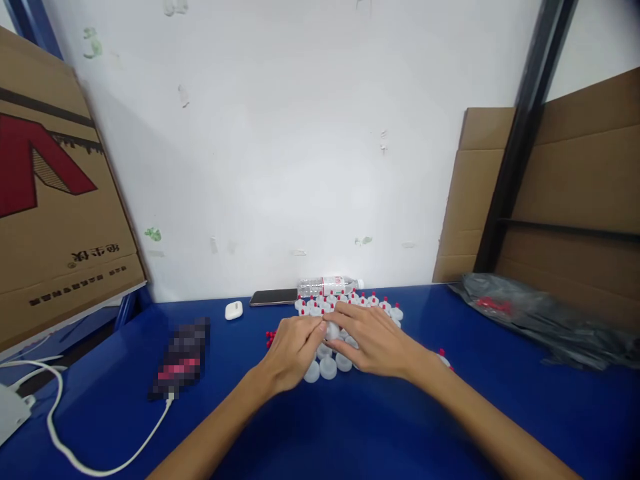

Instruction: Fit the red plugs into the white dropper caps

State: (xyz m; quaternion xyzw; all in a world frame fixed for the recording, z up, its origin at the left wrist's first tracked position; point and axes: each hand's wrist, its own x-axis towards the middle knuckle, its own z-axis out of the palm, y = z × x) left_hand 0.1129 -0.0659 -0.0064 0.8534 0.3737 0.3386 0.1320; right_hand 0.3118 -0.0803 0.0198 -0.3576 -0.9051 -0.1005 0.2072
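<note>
On the blue table (350,427) lies a cluster of several small white caps (327,367), some with red tips (373,301). My left hand (293,350) and my right hand (377,343) meet above the cluster, fingers pinched together on one white cap (331,329) between them. A few loose red pieces (270,337) lie just left of my left hand.
A clear water bottle (327,286) lies by the wall, with a phone (273,297) and a white earbud case (233,310) to its left. A blurred phone (183,360) on a white cable (100,460) lies at left. Cardboard boxes (55,200) flank both sides; a grey plastic bag (540,320) at right.
</note>
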